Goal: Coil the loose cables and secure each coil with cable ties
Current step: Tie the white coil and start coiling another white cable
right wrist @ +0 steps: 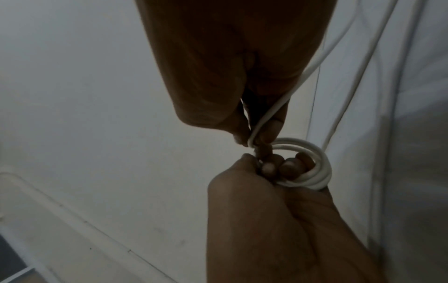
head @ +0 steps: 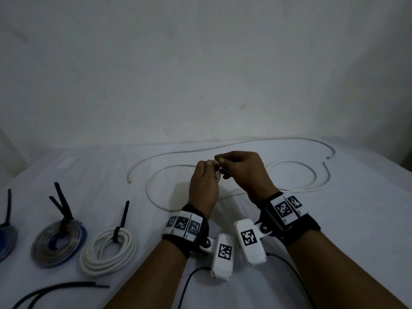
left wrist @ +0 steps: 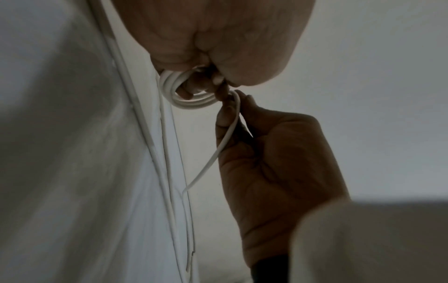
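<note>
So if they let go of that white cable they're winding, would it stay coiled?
Probably not. The white cable lies in wide, springy curves on the sheet, so it looks semi-stiff. The small coil keeps shape only within the left hand; the finished white coil needed a tie.

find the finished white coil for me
In the head view the tied white coil lies on the sheet left of the left hand, beside the grey-blue coil.

White sheet (head: 334,219) — pale, faintly scuffed wall (head: 200,63) behind.
</note>
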